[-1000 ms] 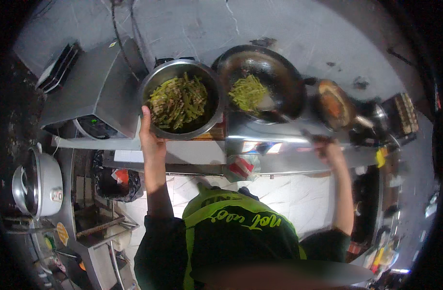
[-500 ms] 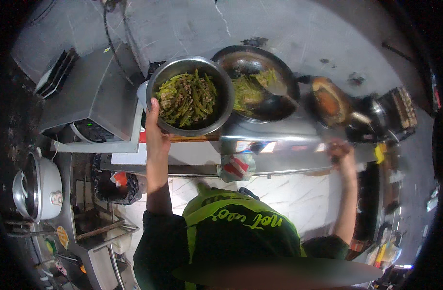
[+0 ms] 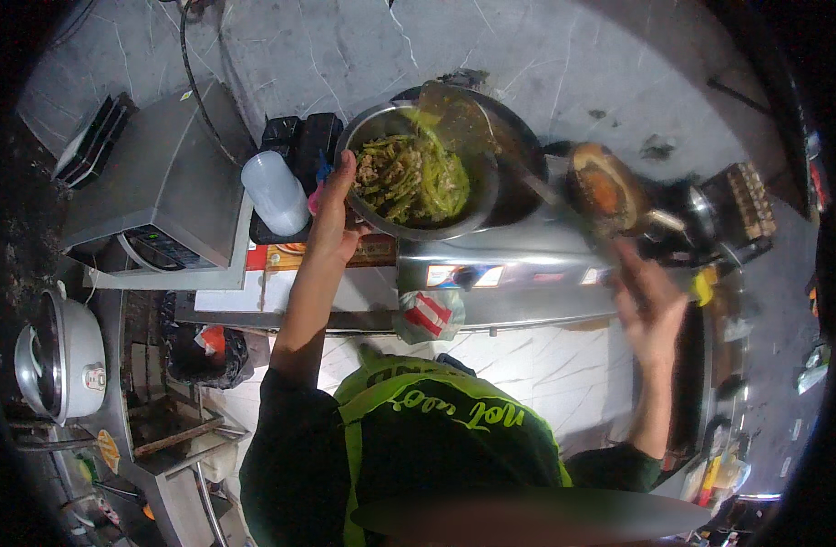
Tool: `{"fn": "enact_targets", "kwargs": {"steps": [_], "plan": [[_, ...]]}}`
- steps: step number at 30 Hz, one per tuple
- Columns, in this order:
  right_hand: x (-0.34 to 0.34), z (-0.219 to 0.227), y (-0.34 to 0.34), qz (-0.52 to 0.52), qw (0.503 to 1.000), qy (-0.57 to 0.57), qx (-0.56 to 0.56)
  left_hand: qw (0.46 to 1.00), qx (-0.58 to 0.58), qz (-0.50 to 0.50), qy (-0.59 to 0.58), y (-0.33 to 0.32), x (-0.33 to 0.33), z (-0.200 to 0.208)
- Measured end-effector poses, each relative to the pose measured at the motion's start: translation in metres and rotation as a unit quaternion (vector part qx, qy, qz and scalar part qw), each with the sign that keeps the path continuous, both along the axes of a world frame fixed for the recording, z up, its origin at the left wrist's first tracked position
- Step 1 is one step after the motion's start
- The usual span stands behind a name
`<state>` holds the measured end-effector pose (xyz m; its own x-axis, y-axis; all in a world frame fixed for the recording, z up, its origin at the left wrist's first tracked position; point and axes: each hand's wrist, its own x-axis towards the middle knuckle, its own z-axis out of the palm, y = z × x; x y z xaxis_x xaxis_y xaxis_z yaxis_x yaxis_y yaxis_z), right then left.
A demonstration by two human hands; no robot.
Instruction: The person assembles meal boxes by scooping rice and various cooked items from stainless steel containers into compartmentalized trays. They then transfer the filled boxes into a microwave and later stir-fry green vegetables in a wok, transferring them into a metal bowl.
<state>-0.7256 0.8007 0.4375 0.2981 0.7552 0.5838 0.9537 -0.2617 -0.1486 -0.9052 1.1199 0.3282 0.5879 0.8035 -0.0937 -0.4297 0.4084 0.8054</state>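
My left hand (image 3: 334,217) grips the left rim of a metal bowl (image 3: 482,187), thumb over the edge. Inside lie cooked green beans with minced meat (image 3: 401,178); brighter green ones heap on the right side. My right hand (image 3: 650,301) is closed round the handle of a spatula (image 3: 454,117), slightly blurred. Its wide blade is tilted above the bowl's far right rim, with a few beans at its edge. Under and behind the bowl stands a dark wok (image 3: 520,137) on the steel stove (image 3: 527,251); the bowl hides most of its inside.
Right of the wok sits a ladle (image 3: 605,187) with orange-brown residue. A translucent container (image 3: 276,193) stands left of the bowl, beside a microwave (image 3: 167,191). A rice cooker (image 3: 76,360) and a black-bagged bin (image 3: 213,356) are at the left. The wall rises behind the stove.
The bowl has moved right, over the wok. The spatula has risen from the wok to the bowl, and brighter green beans now lie in the bowl. The translucent container has come into view.
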Motion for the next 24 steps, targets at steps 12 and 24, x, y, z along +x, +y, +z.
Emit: {"fn": "enact_targets", "kwargs": {"steps": [12,24], "plan": [[-0.008,0.0,-0.017,0.003,0.999,0.023,0.034,0.997,-0.036,-0.052,-0.055,0.008,-0.006,-0.006],[-0.022,0.007,-0.02,-0.006,0.999,0.032,0.032,0.988,-0.054,-0.111,-0.088,0.027,-0.021,-0.027]]}}
